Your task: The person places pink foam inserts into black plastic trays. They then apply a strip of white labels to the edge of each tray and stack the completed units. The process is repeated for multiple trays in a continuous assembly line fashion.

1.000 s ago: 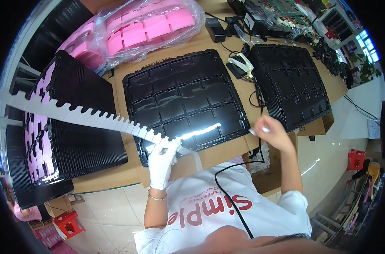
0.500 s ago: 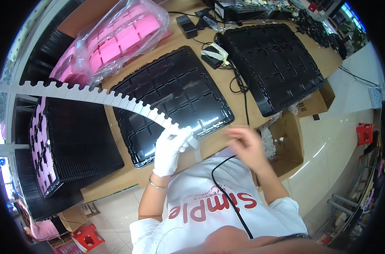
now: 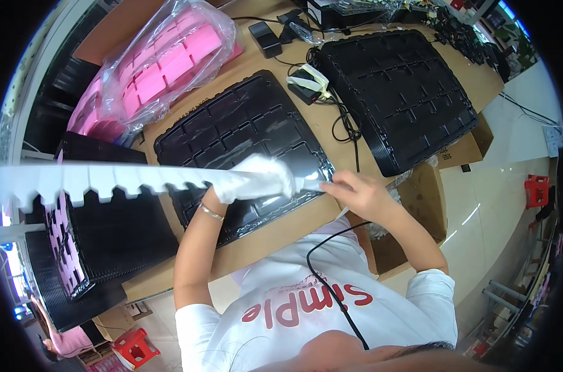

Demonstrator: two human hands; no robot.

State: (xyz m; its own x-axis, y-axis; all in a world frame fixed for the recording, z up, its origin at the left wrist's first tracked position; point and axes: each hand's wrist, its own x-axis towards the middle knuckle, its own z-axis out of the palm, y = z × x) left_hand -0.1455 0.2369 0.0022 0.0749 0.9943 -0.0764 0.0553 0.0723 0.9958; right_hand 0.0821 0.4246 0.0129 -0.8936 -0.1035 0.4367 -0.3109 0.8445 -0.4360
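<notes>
Table point(image 3: 281, 224), brown and cardboard-covered, fills the centre of the frame. Tall stack of black trays point(image 3: 120, 232) at left, pink showing on its left side. Second stack of black trays point(image 3: 399, 93) upper right, seen at a slant. Single black tray point(image 3: 232, 136) flat between them, moulded ribs up, glare near its front edge. White strip point(image 3: 117, 177), toothed along its lower edge, runs from the left frame edge across the left stack to mid-frame, its right end over the tray. Pink foam point(image 3: 163, 62) upper left, in clear plastic. Open cardboard box point(image 3: 427, 192) right of centre, below table level. Left hand point(image 3: 259, 177), white glove, over the front part of the tray, fingers wrapped around the strip. Right hand point(image 3: 365, 195), bare, just right of it at the tray's front right corner, fingertips drawn in at the strip's right end; blurred there, can't tell if they pinch it. Red stool point(image 3: 136, 348) lower left. Black adapter point(image 3: 266, 40) top centre. Bracelet point(image 3: 212, 212) on left wrist.
</notes>
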